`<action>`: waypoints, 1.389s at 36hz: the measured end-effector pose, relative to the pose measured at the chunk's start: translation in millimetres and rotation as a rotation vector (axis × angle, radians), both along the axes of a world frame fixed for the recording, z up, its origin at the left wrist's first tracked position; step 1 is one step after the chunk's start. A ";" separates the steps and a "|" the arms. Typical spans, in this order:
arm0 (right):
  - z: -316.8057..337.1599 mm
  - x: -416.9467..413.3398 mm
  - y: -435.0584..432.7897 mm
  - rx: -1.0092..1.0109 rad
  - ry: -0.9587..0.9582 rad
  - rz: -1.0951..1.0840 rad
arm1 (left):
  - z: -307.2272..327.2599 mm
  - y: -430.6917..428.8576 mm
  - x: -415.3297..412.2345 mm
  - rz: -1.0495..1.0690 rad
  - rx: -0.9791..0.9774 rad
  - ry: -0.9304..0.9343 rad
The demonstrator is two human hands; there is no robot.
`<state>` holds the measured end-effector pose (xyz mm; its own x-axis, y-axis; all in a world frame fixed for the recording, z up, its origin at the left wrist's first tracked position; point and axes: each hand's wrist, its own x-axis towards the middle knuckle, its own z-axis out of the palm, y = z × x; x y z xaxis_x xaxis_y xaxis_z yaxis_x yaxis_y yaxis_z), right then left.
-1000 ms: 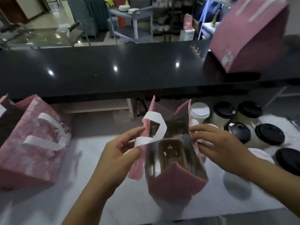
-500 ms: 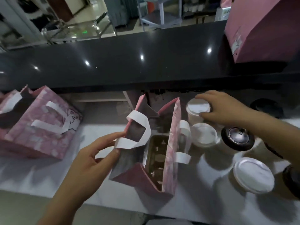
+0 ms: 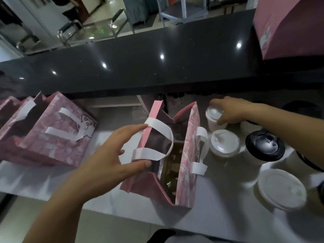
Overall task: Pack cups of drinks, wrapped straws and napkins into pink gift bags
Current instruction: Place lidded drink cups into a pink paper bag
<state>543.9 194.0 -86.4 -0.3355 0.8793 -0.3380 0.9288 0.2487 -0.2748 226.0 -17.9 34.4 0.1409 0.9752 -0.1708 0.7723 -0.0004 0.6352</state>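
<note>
- Far left, on the pale surface (image 3: pixel 122 204): side bags (image 3: pixel 57 142), pink with white handles and a cat print, tipped back and leaning together, mouths open.
- Left of centre: left hand (image 3: pixel 112 155), spread wide with straight fingers, gripping nothing. Forefinger tip touching the top edge of the open bag's left wall, right where the white handle (image 3: pixel 157 137) is fixed. Thumb laid against the same wall lower down, near the handle's other end. Other fingers fanned out, apart from the bag.
- Centre: open bag (image 3: pixel 190 155), pink, standing on the pale surface with its mouth gaping. Silvery lining inside and a brownish insert at the bottom, too dim to make out further.
- Just beside the open bag's right wall: second cup (image 3: pixel 225 142), white-lidded, standing on the pale surface.
- Behind it: back cup (image 3: pixel 214 118), white-lidded, gripped by the right hand (image 3: pixel 229 111). Fingers curled over the far rim of the lid, thumb pressed to the cup's side. Lifted or standing, cannot tell.
- Further right: black-lidded cup (image 3: pixel 264 146), upright, near the second cup and below the right forearm.
- Near right: near cup (image 3: pixel 282 188), blurred, white lid facing up.
- Top right, on the dark upper surface (image 3: pixel 157 64): upper bag (image 3: pixel 289 28), pink, well apart from the cups.
</note>
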 end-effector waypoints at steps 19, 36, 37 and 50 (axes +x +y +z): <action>146.8 -46.3 -134.6 0.543 0.147 -0.342 | -56.2 71.5 -36.4 -0.001 0.003 -0.551; 151.2 -196.6 -179.6 0.243 -0.174 -0.037 | -88.9 86.3 -95.4 0.043 -0.102 -0.909; 144.2 -203.4 -175.9 0.245 -0.199 -0.017 | -89.8 87.3 -97.6 0.044 -0.102 -0.900; 42.5 -208.5 -117.6 0.019 -0.310 -0.062 | -91.4 96.9 -121.2 -0.010 -0.083 -0.921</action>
<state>335.5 76.3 -43.9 -0.1644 0.9020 -0.3992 0.9811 0.1913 0.0283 104.8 79.1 -57.0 0.2636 0.9630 -0.0563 -0.0379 0.0687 0.9969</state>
